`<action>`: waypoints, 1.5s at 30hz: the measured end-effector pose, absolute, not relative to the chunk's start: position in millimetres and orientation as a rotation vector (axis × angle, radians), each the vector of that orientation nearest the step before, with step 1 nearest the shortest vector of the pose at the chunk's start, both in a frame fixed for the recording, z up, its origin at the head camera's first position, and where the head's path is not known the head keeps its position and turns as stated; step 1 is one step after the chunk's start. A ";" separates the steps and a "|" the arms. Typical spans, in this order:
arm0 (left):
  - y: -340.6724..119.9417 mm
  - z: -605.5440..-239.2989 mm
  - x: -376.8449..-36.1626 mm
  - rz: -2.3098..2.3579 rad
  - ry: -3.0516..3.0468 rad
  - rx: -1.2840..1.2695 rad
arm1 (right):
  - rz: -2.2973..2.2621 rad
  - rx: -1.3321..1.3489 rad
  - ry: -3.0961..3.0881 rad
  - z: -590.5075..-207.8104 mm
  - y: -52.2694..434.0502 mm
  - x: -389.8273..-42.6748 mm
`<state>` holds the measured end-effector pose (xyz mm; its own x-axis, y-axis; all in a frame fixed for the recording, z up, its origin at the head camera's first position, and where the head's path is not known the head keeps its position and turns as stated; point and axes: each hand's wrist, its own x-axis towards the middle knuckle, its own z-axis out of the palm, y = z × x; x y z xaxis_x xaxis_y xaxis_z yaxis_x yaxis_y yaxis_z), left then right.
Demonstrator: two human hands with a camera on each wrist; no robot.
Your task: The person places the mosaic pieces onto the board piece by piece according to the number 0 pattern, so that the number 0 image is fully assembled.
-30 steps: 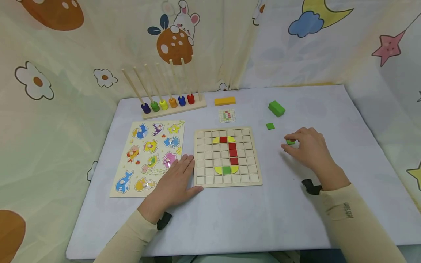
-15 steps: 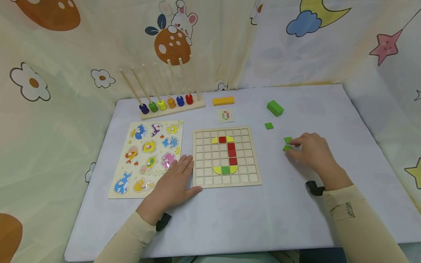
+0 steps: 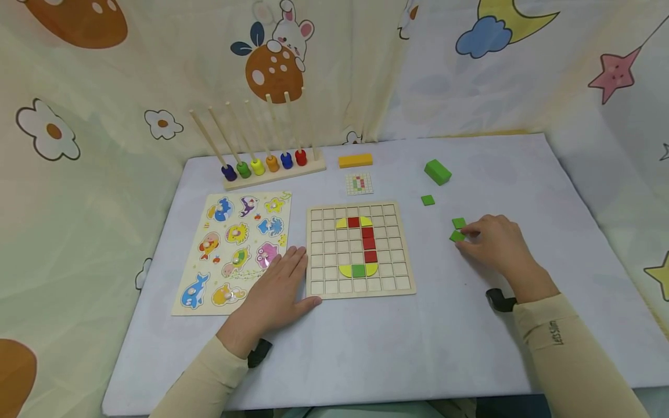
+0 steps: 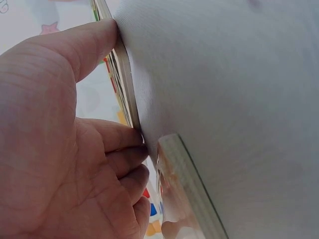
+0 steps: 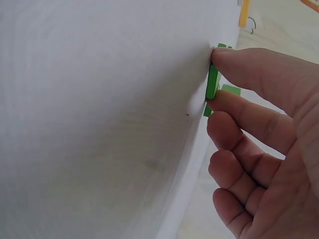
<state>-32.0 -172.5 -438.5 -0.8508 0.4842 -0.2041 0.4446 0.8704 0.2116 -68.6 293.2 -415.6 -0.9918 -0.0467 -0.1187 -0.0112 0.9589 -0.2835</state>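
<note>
**Green tile pinched off the desk, grid board held steady**

Green and thin, a square tile (image 3: 457, 235) sits pinched between thumb and forefinger of the right hand (image 3: 496, 241), still touching the white cloth toward the desk's right edge. A second green tile (image 3: 459, 223) lies just beside it. The left hand (image 3: 276, 293) rests flat, fingers straight, against the wooden grid board's (image 3: 360, 290) left edge. The step looks like picking up; the next move likely calls for a clean lift clear of the neighbour.

White cloth (image 3: 366, 348) covers the desk; cartoon-print curtains (image 3: 104, 87) enclose it. An animal puzzle (image 3: 232, 249) lies left, a bead rack (image 3: 272, 168) along the far edge.
</note>
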 end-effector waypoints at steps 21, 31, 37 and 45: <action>-171.9 -439.0 -31.7 0.212 2.799 0.693 | -0.439 -0.107 3.013 -420.8 292.9 -73.0; -171.6 -440.8 -32.4 0.203 2.795 0.695 | -0.483 -0.190 3.094 -407.2 273.0 -74.4; -171.1 -440.2 -32.6 0.192 2.794 0.691 | -0.498 -0.259 3.103 -399.3 254.4 -82.6; -168.8 -436.9 -31.0 0.183 2.792 0.678 | -0.465 -0.402 3.093 -387.4 209.5 -99.3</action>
